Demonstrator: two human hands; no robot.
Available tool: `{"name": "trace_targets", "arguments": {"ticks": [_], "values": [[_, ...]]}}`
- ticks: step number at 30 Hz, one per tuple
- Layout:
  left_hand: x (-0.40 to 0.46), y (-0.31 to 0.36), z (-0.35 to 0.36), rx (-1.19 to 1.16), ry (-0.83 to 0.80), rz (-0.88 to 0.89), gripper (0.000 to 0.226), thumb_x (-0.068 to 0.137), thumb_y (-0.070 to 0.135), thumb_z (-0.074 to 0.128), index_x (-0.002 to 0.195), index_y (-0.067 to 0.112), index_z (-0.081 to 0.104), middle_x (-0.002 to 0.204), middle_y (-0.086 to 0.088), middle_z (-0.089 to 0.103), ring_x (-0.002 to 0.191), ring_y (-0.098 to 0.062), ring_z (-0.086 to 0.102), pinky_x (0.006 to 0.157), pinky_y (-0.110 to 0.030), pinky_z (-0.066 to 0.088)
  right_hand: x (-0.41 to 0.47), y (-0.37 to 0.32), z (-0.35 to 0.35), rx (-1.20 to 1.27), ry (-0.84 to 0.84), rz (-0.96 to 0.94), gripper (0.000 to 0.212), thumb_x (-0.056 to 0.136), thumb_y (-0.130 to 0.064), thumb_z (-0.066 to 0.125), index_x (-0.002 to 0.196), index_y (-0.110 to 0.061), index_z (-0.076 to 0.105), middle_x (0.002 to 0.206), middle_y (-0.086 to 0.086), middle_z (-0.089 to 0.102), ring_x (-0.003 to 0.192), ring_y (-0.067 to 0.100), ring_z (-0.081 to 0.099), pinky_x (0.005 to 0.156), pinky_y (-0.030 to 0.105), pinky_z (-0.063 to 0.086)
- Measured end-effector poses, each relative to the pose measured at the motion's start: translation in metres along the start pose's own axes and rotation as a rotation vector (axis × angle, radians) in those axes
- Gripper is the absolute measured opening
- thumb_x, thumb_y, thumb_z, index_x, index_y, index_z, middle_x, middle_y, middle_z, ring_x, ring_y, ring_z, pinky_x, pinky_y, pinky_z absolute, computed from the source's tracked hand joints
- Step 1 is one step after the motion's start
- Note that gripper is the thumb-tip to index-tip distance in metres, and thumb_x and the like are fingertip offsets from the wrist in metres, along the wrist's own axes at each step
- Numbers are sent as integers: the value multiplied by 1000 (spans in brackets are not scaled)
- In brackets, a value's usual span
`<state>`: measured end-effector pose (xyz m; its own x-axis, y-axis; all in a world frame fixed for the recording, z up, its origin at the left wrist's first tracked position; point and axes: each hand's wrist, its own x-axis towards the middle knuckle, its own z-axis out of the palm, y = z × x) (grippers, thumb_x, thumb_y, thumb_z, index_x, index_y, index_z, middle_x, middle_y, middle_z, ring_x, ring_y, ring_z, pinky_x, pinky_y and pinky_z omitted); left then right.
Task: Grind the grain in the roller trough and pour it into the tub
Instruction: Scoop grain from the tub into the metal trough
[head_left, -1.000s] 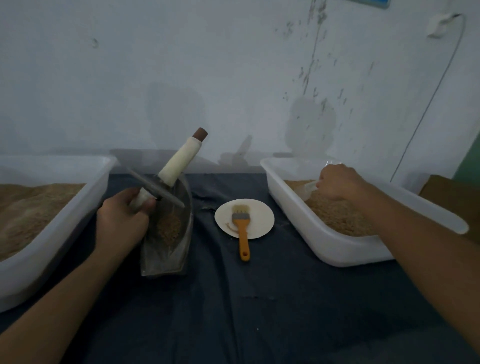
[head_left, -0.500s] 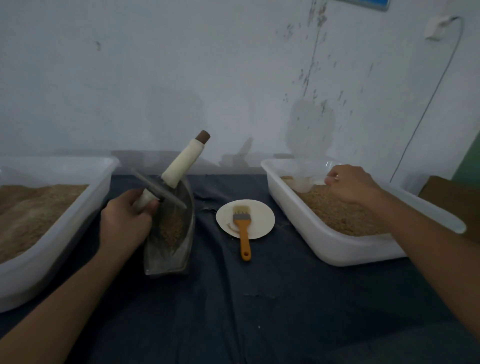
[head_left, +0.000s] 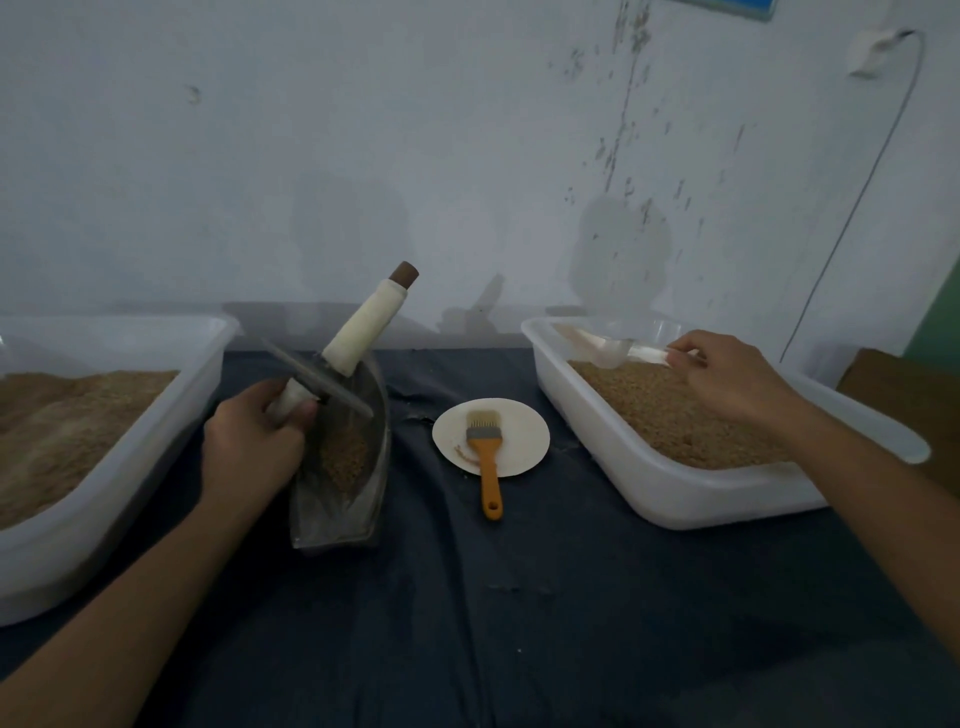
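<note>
A dark boat-shaped roller trough (head_left: 358, 499) lies on the blue cloth left of centre, with a small heap of grain (head_left: 344, 457) inside it. My left hand (head_left: 254, 441) grips the near handle of the roller (head_left: 363, 332), whose disc (head_left: 317, 382) is tilted over the trough and whose white-wrapped far handle points up to the right. My right hand (head_left: 727, 376) pinches the handle of a clear plastic scoop (head_left: 618, 348) that lies over the grain in the right white tub (head_left: 675, 488). The left white tub (head_left: 104, 467) holds finer brown meal.
A small round plate (head_left: 519, 421) with an orange-handled brush (head_left: 485, 457) sits between the trough and the right tub. A pale wall stands close behind the table. A brown box (head_left: 904, 395) is at the far right.
My right hand has drawn the scoop out of the grain and laid it toward the tub's back left corner. The roller has tipped slightly more upright in my left hand.
</note>
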<state>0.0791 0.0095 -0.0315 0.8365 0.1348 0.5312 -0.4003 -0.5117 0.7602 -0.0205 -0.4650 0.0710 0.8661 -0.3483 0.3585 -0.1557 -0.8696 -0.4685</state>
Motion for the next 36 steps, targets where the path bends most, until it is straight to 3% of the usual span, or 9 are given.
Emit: {"name": "trace_targets", "arguments": {"ticks": [4,6,10,14,17,22,28,33,36], "values": [[-2,4,-1,-15,-7,-23,12,85,40,66,86,52,65,81,15,69,77,-10,67,66,-34,54,-3,-14,-3,7,-2,-84,14,105,-40,50,109,-37,63,96,-7,66,75,17,66,56,28,45],[-3,7,-2,-17,-1,-56,8,84,42,65,90,45,67,82,12,71,79,-14,68,71,-40,58,-5,-25,-5,24,-35,-152,14,104,-44,51,109,-41,63,101,-11,66,87,14,65,64,27,46],[-4,12,-1,-51,36,-80,34,81,45,63,107,26,73,89,6,74,89,-19,70,81,-42,58,-11,-52,-5,61,-129,-289,12,102,-45,54,107,-47,65,104,-21,64,95,-1,60,73,23,43],[-3,14,-1,-116,106,-143,16,89,38,69,98,26,73,83,7,74,83,-17,70,77,-43,60,-19,-80,6,59,-233,-377,16,102,-39,56,113,-43,68,110,-17,67,102,-1,60,83,25,46],[-5,17,-3,-180,140,-179,18,86,42,65,91,26,73,77,7,73,78,-17,70,71,-40,60,-22,-101,15,12,-309,-437,18,102,-37,56,115,-42,68,113,-15,68,105,3,62,92,31,50],[-4,17,-2,-164,130,-179,15,89,38,67,80,26,69,73,7,69,77,-20,70,64,-33,53,-20,-136,31,-36,-329,-559,15,101,-35,60,111,-43,66,100,-27,64,94,-4,60,76,16,40],[-6,22,-3,-146,93,-165,8,91,33,69,91,27,73,80,8,73,80,-16,70,75,-45,61,-18,-175,39,-212,-297,-654,15,101,-38,59,113,-41,67,94,-19,60,88,6,56,83,38,49],[-6,21,-4,-192,102,-193,8,91,33,69,92,27,74,80,7,74,81,-17,71,77,-49,61,-22,-193,39,-278,-282,-676,15,101,-38,57,113,-43,65,97,-16,59,90,10,57,82,40,49],[-4,19,-4,-196,114,-195,7,91,34,69,88,29,73,76,8,72,77,-16,70,71,-44,61,-24,-196,39,-288,-276,-676,14,101,-37,57,113,-42,65,96,-16,59,89,11,57,81,41,50]]}}
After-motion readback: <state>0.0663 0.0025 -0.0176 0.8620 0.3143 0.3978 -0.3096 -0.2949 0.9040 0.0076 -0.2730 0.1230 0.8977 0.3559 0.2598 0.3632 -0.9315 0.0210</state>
